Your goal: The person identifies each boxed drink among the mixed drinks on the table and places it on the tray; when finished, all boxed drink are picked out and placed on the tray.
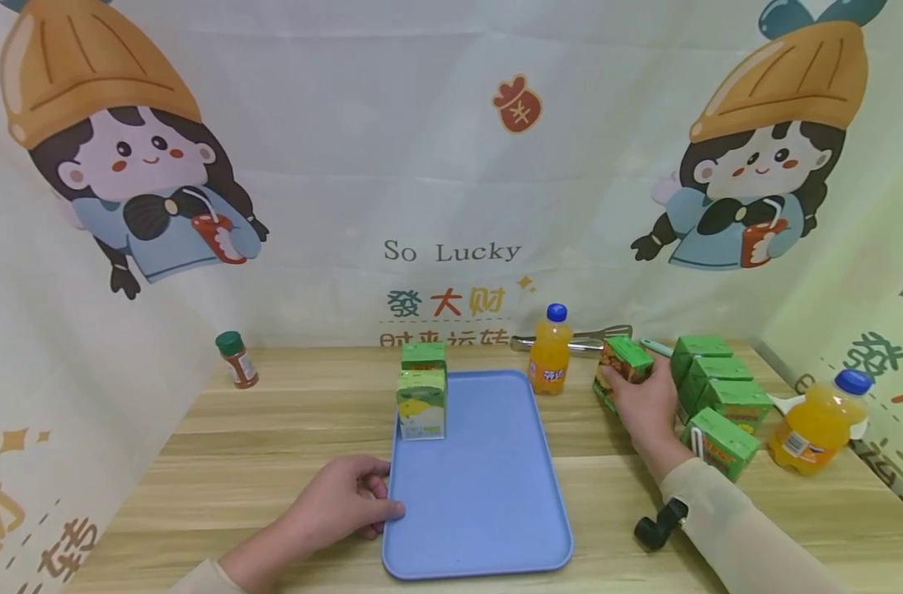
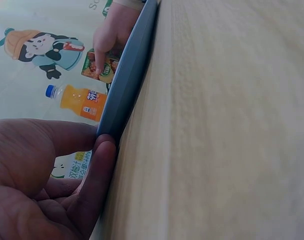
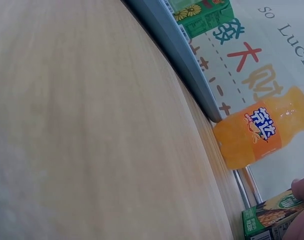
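My left hand [image 1: 350,497] pinches the left rim of a blue tray [image 1: 484,487]; in the left wrist view the thumb and fingers [image 2: 104,155] meet at the tray's edge. Two green juice cartons, a front one [image 1: 423,406] and a back one [image 1: 424,355], stand at the tray's far left corner. To the right of the tray, my right hand [image 1: 650,406] grips another green juice carton [image 1: 627,356], tilted a little. In the right wrist view this carton [image 3: 272,217] shows partly, with fingertips on its side.
An orange soda bottle [image 1: 550,356] stands beside the tray's far right corner. Several green cartons [image 1: 729,400] are grouped at the right, near a second orange bottle [image 1: 818,425]. A whisk [image 1: 607,338] lies along the back. A green-capped spice jar [image 1: 239,363] stands at the far left.
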Available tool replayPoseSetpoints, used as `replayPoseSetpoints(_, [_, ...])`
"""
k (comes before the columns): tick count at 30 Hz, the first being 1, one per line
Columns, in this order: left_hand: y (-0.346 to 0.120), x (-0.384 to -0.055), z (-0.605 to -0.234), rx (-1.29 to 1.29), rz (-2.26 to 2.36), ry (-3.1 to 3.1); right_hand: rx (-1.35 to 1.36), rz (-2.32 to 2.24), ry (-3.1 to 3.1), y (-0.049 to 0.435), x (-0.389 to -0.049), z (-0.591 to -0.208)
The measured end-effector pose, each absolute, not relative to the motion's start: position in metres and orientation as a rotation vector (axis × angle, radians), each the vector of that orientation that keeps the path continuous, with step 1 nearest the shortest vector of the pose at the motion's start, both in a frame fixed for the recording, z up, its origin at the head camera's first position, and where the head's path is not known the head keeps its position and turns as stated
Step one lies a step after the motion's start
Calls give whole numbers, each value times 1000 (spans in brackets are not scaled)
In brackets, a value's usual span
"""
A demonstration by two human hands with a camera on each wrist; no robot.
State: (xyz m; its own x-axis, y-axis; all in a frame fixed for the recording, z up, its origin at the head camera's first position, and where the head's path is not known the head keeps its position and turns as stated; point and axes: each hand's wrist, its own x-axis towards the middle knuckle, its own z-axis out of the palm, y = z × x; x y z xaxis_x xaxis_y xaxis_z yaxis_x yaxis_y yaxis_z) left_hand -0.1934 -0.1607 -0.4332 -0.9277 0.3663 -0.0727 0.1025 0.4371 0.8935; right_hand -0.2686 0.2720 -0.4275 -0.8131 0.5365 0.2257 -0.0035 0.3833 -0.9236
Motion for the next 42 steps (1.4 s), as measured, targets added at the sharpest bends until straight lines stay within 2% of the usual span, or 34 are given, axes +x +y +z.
replayPoseSetpoints(19, [-161, -191, -433, 424, 1462, 2465, -421, 1442, -2243, 256, -256, -423])
replayPoseSetpoints(42, [-161, -192, -434, 447, 1465, 2485, -145, 1483, -2261, 215, -233, -401])
